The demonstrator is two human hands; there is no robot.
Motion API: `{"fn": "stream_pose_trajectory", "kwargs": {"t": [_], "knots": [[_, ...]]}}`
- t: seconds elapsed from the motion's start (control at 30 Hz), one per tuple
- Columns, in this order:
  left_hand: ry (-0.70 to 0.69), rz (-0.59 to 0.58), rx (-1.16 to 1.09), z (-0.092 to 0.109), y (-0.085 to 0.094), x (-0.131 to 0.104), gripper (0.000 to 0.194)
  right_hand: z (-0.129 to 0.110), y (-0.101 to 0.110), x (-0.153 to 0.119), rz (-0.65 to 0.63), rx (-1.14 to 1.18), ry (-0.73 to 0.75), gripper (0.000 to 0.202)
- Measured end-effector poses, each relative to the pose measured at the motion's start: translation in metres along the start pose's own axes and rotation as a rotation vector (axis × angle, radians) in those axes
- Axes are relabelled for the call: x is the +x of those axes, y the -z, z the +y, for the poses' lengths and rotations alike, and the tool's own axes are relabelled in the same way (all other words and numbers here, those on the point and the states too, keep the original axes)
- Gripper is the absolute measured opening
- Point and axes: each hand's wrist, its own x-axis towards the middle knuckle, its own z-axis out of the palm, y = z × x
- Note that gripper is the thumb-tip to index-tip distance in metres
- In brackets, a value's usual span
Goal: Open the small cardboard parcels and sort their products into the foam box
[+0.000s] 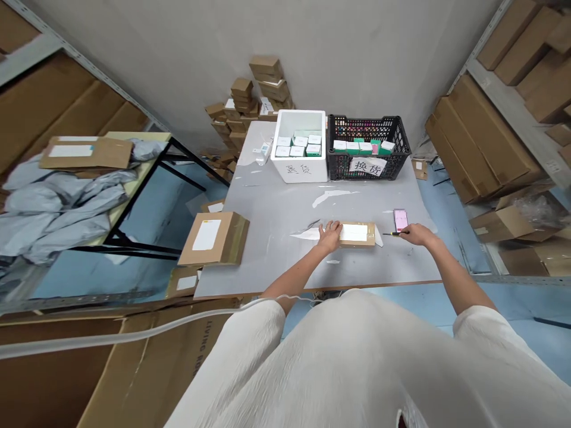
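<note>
My left hand (330,236) lies over the left end of a small flat cardboard box (371,235) on the table, its fingers spread and pressing down on it. A white label (354,232) covers much of the box's top, and white paper scraps stick out at both ends. Off the box's right side, my right hand (418,234) is closed around a slim black-and-yellow utility knife (393,233), whose tip points left towards the box without touching it. Just behind the knife lies a phone (400,219) with a lit pink screen.
At the table's back stand a white foam box (298,171) and a black plastic crate (366,172), both holding small white-and-green boxes. A larger carton (209,241) sits at the left edge. Grey parcels (66,202) pile on a side table; shelves (526,77) stand right.
</note>
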Motion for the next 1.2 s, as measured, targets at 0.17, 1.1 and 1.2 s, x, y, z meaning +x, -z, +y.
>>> {"fn": "stream_pose_trajectory", "kwargs": {"t": [0.17,1.1,1.2], "knots": [[-0.169,-0.01,0.032,0.031,-0.01,0.003,0.059,0.015,-0.031,-0.008,0.011,0.293,0.012,0.041],[-0.144,-0.17,0.426,0.078,-0.021,0.011,0.05,0.007,-0.082,0.054,0.197,0.193,0.301,0.038],[-0.153,-0.158,0.426,0.075,-0.023,0.011,0.051,0.003,-0.08,0.061,0.203,0.079,0.314,0.04]]}}
